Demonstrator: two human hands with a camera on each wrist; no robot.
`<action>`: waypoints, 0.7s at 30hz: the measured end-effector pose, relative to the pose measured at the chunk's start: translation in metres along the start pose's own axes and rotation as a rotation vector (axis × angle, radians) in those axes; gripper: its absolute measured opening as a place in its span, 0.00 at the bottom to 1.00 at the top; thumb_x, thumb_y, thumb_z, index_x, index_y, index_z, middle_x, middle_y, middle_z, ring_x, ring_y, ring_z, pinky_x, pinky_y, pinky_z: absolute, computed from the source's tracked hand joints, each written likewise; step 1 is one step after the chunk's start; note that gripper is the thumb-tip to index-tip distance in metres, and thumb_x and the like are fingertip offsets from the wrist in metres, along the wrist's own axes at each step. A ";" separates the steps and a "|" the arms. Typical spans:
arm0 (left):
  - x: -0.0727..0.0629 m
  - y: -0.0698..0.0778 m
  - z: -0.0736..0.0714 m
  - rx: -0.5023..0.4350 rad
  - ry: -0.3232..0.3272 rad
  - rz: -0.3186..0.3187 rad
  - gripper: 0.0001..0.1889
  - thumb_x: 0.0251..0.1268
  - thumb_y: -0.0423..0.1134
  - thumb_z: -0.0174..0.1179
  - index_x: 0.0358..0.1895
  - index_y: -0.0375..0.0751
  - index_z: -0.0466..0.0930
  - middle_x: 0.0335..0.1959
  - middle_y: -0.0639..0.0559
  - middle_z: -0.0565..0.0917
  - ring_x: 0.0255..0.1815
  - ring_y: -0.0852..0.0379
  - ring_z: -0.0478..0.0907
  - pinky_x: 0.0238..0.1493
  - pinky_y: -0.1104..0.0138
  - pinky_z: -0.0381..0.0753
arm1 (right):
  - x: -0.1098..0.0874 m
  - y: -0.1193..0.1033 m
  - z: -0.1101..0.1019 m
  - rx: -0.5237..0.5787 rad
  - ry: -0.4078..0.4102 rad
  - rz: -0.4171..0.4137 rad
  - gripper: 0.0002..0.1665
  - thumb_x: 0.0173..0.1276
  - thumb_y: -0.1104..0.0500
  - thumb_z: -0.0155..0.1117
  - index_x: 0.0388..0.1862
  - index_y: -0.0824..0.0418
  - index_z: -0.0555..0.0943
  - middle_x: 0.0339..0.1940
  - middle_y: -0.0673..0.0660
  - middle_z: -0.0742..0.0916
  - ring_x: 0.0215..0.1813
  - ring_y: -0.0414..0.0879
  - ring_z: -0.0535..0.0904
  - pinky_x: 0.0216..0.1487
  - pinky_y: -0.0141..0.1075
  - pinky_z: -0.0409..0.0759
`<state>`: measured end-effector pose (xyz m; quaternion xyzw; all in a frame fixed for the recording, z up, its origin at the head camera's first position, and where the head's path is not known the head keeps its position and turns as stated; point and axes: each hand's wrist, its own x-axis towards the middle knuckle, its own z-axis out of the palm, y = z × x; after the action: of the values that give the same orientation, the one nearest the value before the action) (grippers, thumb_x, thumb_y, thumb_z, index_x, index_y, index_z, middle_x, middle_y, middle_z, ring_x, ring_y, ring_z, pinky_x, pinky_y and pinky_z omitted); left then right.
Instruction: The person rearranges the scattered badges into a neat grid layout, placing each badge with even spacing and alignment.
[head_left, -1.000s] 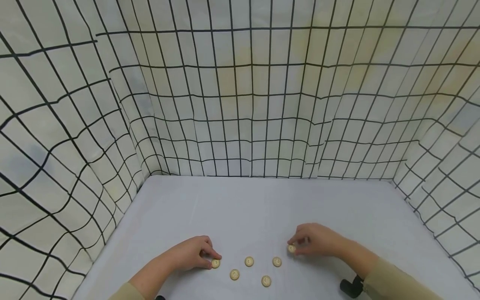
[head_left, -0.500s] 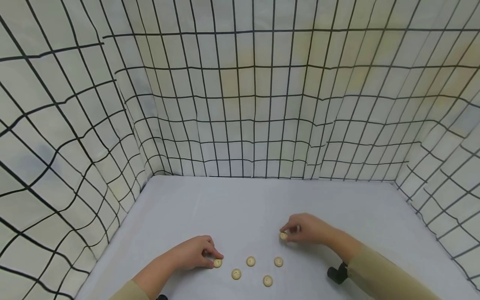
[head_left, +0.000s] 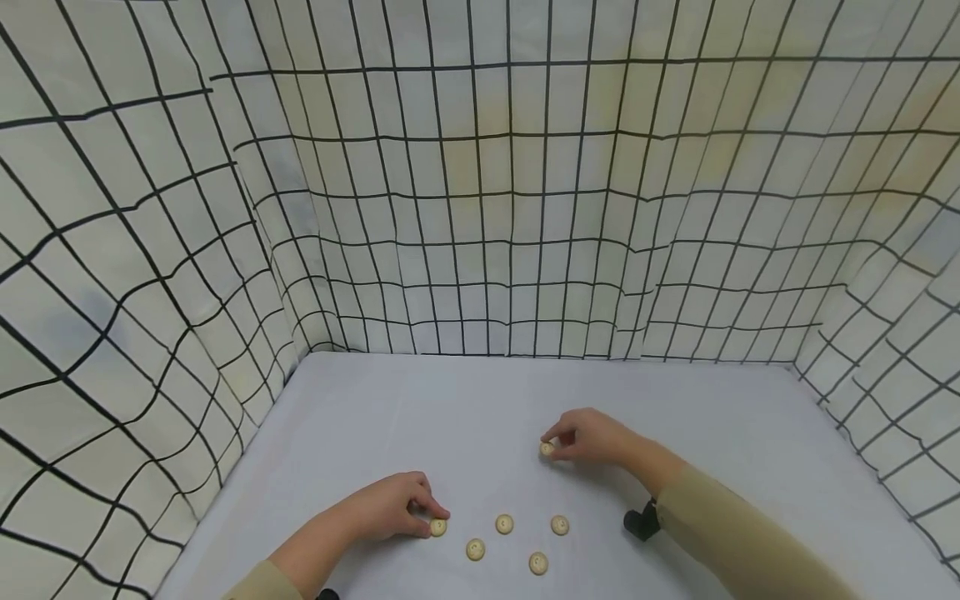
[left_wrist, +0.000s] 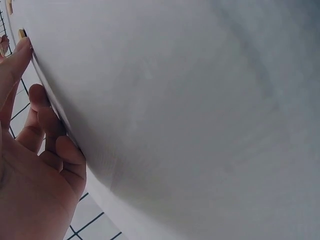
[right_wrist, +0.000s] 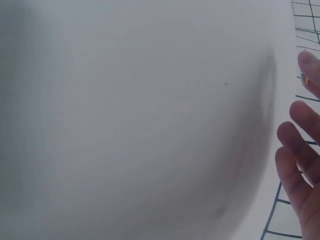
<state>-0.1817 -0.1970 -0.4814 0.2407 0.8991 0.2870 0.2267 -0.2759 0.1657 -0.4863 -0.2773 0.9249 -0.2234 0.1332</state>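
Note:
My left hand (head_left: 396, 507) is low over the white table, pinching a round cream button (head_left: 438, 527) between thumb and index finger. In the left wrist view only the edge of that button (left_wrist: 21, 33) shows past the fingertips, and the other fingers curl loosely near the cloth. Farther back and to the right, my right hand (head_left: 592, 437) pinches a similar button (head_left: 547, 449) at its fingertips. The right wrist view gives a sliver of it (right_wrist: 306, 80). Several more buttons (head_left: 504, 523) lie apart from one another on the table between and in front of the hands.
A white cloth covers the table (head_left: 450, 400). White walls with a black grid (head_left: 480, 208) enclose it at the back and both sides. A black wrist camera (head_left: 642, 522) juts out under the right sleeve.
My right hand has moved left and away from me, carrying its button past the row of loose ones. The left hand keeps its pinch in almost the same place.

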 end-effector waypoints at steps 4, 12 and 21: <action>0.001 0.000 0.001 -0.003 -0.002 -0.010 0.14 0.55 0.41 0.74 0.45 0.60 0.90 0.36 0.66 0.76 0.35 0.64 0.69 0.39 0.68 0.70 | 0.015 -0.002 -0.001 0.017 -0.005 0.038 0.14 0.62 0.49 0.73 0.48 0.43 0.88 0.30 0.41 0.81 0.36 0.40 0.75 0.38 0.36 0.75; 0.000 -0.001 0.000 -0.011 -0.002 -0.011 0.14 0.55 0.40 0.73 0.46 0.58 0.90 0.36 0.65 0.76 0.35 0.63 0.69 0.38 0.68 0.70 | 0.042 -0.008 -0.001 0.083 0.013 0.110 0.14 0.61 0.47 0.74 0.47 0.43 0.88 0.33 0.43 0.82 0.39 0.42 0.75 0.41 0.39 0.75; 0.000 0.000 0.000 -0.012 -0.008 -0.008 0.14 0.55 0.40 0.73 0.46 0.59 0.90 0.36 0.66 0.76 0.35 0.64 0.69 0.39 0.69 0.71 | 0.063 -0.014 0.004 0.084 0.035 0.123 0.15 0.63 0.48 0.73 0.48 0.46 0.88 0.35 0.45 0.81 0.39 0.43 0.74 0.41 0.40 0.73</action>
<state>-0.1818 -0.1964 -0.4813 0.2370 0.8972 0.2907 0.2330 -0.3193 0.1174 -0.4903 -0.2101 0.9322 -0.2582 0.1422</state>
